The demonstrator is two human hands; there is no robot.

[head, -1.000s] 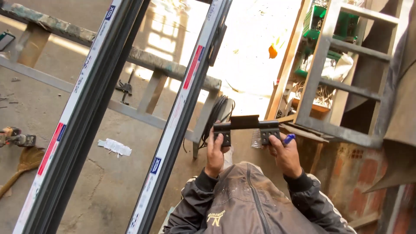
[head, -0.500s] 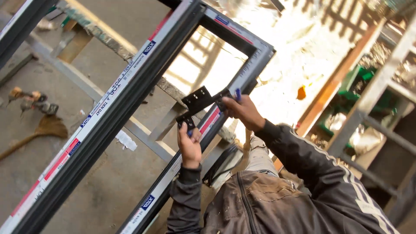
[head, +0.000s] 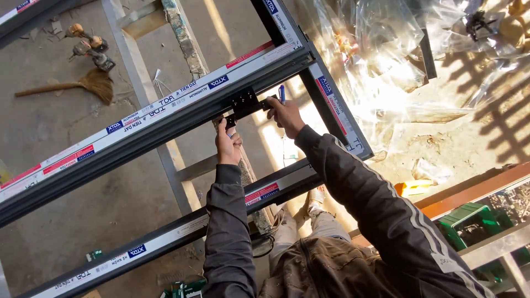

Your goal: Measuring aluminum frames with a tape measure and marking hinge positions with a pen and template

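A dark aluminium frame [head: 165, 118] with white, red and blue film strips runs slantwise across the view. A black bracket with holes [head: 244, 104] lies against the frame's upper bar. My left hand [head: 227, 144] pinches the bracket's left end. My right hand [head: 285, 114] grips its right end and also holds a blue pen [head: 282, 92] upright between the fingers. Both arms wear dark sleeves.
A straw broom [head: 83, 84] and power drills [head: 91, 47] lie on the concrete floor at upper left. Crumpled clear plastic sheeting [head: 397, 38] covers the upper right. A green crate [head: 469, 223] sits under a wooden shelf edge at lower right. A wooden ladder-like rack lies below the frame.
The view has swung, so the frame now runs more level. Both hands have stayed on the black bracket and carried it against the frame's upper bar.
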